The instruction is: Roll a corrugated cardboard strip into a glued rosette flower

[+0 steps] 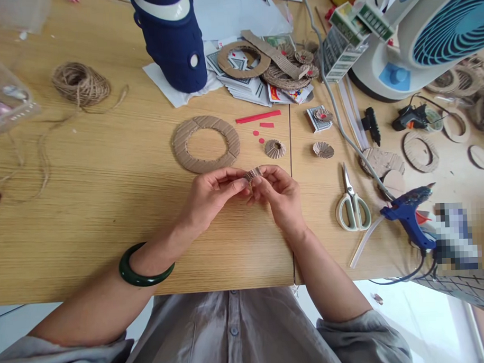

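Between my fingertips is a small strip of corrugated cardboard, bent into a curve. My left hand pinches its left end, and my right hand pinches the right end. Just beyond my left hand lies a flat cardboard ring. A pleated cardboard rosette rests past my right hand, with two small red dots and a red strip behind it. Another rosette is farther right.
Scissors and a blue glue gun with its cable lie at right. A dark blue bottle, cards, a twine ball and a fan stand or lie toward the back. A plastic box is at left.
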Available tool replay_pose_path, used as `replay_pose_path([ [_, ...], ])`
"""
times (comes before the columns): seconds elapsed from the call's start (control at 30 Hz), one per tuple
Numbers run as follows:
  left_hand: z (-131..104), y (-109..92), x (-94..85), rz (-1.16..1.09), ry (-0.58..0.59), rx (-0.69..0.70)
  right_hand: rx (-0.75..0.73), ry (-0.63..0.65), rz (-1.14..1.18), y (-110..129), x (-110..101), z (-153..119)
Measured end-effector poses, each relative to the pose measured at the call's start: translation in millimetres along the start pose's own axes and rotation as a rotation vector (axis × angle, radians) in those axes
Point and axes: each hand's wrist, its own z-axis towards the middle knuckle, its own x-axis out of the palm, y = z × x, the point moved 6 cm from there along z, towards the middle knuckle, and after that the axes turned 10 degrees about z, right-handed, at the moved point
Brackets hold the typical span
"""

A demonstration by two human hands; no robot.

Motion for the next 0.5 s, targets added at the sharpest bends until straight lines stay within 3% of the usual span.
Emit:
replay_pose_path([
  [0.17,-1,1,-2.0,0.05,-0.019,-0.003,-0.008,-0.07,0.028,-3,-8,3],
  [0.33,2,7,-4.3,-0.046,-0.072,-0.079,0.057,-0.054,0.042,-7,-6,2],
  [0.5,2,2,-4.2,-0.08,-0.095,-0.052,0.108,-0.021,0.022,-11,-3,0],
])
